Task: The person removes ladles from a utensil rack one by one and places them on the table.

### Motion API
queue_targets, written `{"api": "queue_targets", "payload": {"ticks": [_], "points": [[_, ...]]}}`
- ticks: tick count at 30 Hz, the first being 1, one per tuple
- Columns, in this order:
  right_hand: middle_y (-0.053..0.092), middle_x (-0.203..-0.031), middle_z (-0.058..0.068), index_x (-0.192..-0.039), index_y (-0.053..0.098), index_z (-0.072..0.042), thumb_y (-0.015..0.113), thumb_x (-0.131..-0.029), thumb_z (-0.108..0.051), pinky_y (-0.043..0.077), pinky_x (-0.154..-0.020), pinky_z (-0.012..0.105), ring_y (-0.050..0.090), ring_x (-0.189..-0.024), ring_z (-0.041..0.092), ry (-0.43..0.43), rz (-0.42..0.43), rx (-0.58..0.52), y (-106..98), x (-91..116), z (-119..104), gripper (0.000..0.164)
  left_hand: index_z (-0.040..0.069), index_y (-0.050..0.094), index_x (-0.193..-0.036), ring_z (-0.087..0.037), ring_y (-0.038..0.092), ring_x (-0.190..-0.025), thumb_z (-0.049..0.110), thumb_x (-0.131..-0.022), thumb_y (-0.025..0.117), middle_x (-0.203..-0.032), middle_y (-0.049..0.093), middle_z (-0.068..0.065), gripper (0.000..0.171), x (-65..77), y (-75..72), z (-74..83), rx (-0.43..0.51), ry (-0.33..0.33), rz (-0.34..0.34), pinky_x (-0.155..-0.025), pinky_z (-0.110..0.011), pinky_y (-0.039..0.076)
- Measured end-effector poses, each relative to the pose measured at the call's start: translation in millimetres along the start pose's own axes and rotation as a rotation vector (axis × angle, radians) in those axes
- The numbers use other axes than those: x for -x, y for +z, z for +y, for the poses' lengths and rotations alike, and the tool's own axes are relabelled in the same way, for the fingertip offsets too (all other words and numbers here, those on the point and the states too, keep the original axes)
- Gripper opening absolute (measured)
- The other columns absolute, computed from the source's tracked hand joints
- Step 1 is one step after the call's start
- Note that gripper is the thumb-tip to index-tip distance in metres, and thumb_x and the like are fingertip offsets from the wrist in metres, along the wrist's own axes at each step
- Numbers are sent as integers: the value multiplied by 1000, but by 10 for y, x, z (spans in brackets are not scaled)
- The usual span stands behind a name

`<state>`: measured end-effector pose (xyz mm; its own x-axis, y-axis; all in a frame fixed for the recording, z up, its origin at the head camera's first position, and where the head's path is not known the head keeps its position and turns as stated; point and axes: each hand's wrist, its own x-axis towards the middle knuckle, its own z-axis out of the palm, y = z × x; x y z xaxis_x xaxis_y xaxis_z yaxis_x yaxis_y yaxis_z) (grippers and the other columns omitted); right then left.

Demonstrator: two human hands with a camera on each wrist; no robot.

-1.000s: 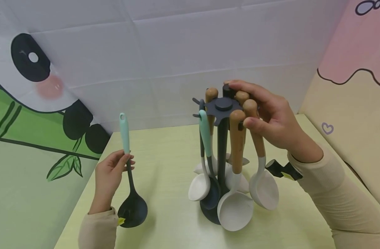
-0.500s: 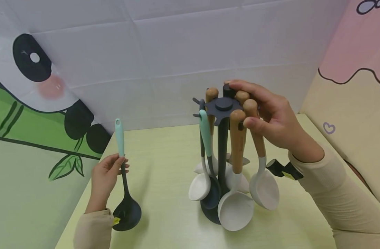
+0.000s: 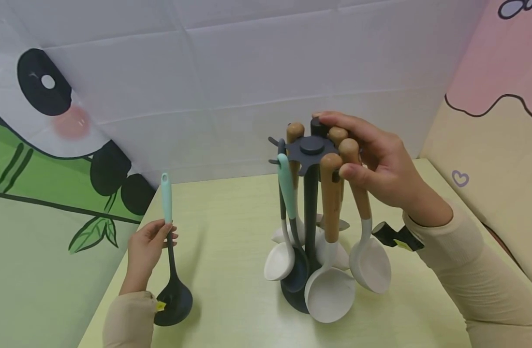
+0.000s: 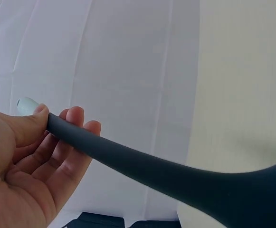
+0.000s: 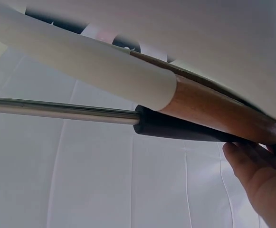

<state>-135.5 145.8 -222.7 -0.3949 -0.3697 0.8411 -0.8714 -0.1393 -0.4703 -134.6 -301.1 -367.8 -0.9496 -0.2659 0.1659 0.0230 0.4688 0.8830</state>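
Got the long ladle with the mint-green handle and dark grey bowl (image 3: 172, 263) pinched between thumb and fingers in the left grip (image 3: 147, 241), about where the mint part ends, with the bowl beneath the grip and the handle end sticking up above. Can't tell about any bowl contact with the pale yellow-green tabletop (image 3: 231, 241). For the right grip (image 3: 381, 162), picture a spread hold: thumb on the wooden handle of a rounded white ladle (image 3: 363, 210), index reaching back to a black round-topped handle (image 3: 319, 128), just right of the top of the dark grey hooked utensil stand (image 3: 310, 208).

To do this well, keep the left pinch snug, move slowly and avoid rocking the stand with the right. Compared with a second ago: ladle-wise, lower and slightly farther left, away from the right grip; on the right, basically no change.
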Motion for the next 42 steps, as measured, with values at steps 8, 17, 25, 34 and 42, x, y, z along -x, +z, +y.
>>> {"api": "queue_targets", "payload": {"ticks": [8,17,25,34,42], "points": [[58,-136,9,-135,47,16,69,-93,-43,41,-78,22,51,-103,20,-4,3,-1,2,-3,1,76,-12,60,-121,2,66,-72,10,-102,57,-93,70,-3,29,-77,-35,-96,-16,-10,-16,-67,-22,59],[58,-138,9,-135,46,16,66,-94,-47,40,-77,22,52,-103,19,-18,-9,32,-3,-12,9,78,-14,58,-124,3,64,-71,12,-103,55,-94,71,-6,33,-147,-62,-219,-43,-60,-39,-67,-22,59],[58,-138,9,-135,46,16,66,-94,-47,40,-79,22,53,-104,19,-14,-7,33,-5,-7,12,78,-14,57,-125,2,63,-70,12,-104,55,-102,69,-21,34,-232,-60,-327,-64,-80,-59,-66,-24,59],[57,-139,9,-135,46,16,66,-94,-48,41,-78,22,53,-104,19,-15,-10,37,-3,-4,15,79,-17,54,-126,2,64,-68,10,-104,53,-100,69,-21,35,-323,-110,-478,-85,-95,-92,-66,-24,60],[57,-139,8,-136,46,16,65,-93,-49,42,-81,22,53,-105,19,-10,-8,39,-10,1,10,80,-19,52,-126,0,64,-69,10,-104,52,-100,69,-23,37,-351,-182,-571,-126,-105,-122,-65,-24,59]]}}
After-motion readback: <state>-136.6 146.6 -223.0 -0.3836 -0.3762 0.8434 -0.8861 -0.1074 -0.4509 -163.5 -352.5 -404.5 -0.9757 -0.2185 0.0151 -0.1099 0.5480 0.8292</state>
